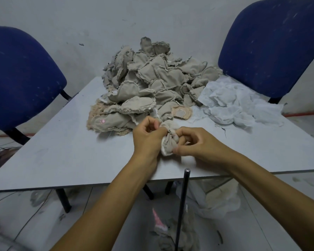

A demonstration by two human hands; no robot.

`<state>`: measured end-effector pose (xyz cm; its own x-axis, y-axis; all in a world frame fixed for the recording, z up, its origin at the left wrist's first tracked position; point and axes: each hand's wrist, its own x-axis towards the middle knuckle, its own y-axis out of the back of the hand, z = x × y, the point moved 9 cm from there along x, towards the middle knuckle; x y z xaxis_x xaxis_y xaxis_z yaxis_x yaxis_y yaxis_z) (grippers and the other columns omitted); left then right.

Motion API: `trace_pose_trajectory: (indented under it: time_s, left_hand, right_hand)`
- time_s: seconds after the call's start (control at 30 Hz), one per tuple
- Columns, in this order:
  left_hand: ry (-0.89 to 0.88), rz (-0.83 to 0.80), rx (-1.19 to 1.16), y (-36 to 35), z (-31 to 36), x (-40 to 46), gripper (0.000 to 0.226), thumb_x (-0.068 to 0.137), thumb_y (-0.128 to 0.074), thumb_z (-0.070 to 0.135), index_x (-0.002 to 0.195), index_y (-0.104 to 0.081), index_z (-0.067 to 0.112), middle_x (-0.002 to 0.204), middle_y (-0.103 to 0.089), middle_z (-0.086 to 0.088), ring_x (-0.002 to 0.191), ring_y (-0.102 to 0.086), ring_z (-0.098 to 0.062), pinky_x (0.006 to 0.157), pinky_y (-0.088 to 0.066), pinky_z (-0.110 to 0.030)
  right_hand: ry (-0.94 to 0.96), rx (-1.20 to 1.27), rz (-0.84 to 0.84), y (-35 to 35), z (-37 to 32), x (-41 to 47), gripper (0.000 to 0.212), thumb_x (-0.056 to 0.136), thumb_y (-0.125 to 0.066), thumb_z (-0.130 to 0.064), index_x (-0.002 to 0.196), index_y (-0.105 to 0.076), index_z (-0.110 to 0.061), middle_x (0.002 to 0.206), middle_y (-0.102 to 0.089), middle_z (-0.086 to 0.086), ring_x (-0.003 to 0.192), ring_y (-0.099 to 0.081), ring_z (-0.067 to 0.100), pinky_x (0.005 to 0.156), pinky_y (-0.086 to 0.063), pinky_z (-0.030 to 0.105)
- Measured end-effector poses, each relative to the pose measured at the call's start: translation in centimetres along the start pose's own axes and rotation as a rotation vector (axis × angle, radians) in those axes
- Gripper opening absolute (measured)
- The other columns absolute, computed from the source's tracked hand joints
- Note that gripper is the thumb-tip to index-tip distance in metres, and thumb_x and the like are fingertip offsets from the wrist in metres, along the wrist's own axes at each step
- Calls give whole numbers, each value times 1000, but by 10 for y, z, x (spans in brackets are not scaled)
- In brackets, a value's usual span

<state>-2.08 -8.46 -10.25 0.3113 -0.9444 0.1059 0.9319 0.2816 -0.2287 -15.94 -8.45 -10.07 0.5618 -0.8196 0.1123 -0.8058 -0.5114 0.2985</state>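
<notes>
Both the left hand (pixel 146 135) and right hand (pixel 194 143) pinch a small, bunched beige fabric piece with frayed white edge (pixel 169 142), held just above the smooth grey table (pixel 65 153), near a heap of similar frayed beige pieces (pixel 149 80).

Behind the surface (pixel 71 156): left blue chair (pixel 22 73) and right blue chair (pixel 272 46), two in all. On the surface: one heap of beige fabric pieces (pixel 152 78), one white mesh bundle (pixel 230 104). Above it, one single beige piece (pixel 169 143). One metal rod (pixel 182 205) at its near edge.
</notes>
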Motion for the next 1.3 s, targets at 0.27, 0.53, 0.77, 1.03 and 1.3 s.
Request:
trace_pose_trajectory:
  time_s: [0.27,0.53,0.77,1.03,1.3]
  left_hand:
    - [219,-195,-85,-11,-7,5,38,86,-51,-16,66,-41,15,47,-45,4,37,-45,-8,35,-35,-15]
    - [104,-313,-120,-17,-1,-11,30,85,-65,2,70,-45,19,69,-54,-5,55,-44,-16,40,-28,-22]
    - [20,-323,12,-20,9,-18,37,80,-68,-10,71,-42,16,65,-50,-4,49,-46,-16,41,-36,-19]
    - [-56,-80,133,-11,5,-10,37,68,-60,-6,56,-39,23,60,-37,-6,56,-35,-18,48,-29,-27]
    - [-23,-53,101,-13,1,-9,36,76,-56,-7,63,-39,22,60,-35,-4,52,-34,-17,46,-28,-26]
  right_hand:
    - [155,-270,182,8,-16,-8,15,79,-82,-27,90,-73,-22,75,-70,0,71,-62,12,69,-45,15]
    - [85,-304,401,28,-15,-11,23,84,-71,-22,63,-64,-14,60,-65,6,58,-55,22,63,-44,35]
    - [35,-230,478,31,-2,-11,26,73,-77,-21,59,-58,-11,46,-47,-11,39,-40,0,42,-29,10]
    - [50,-260,285,12,-4,-8,34,78,-71,-42,69,-56,-13,59,-57,-2,57,-47,6,57,-35,25]
    - [79,-418,426,13,-10,-10,37,80,-68,-49,67,-46,-22,51,-50,-12,51,-46,4,50,-35,18]
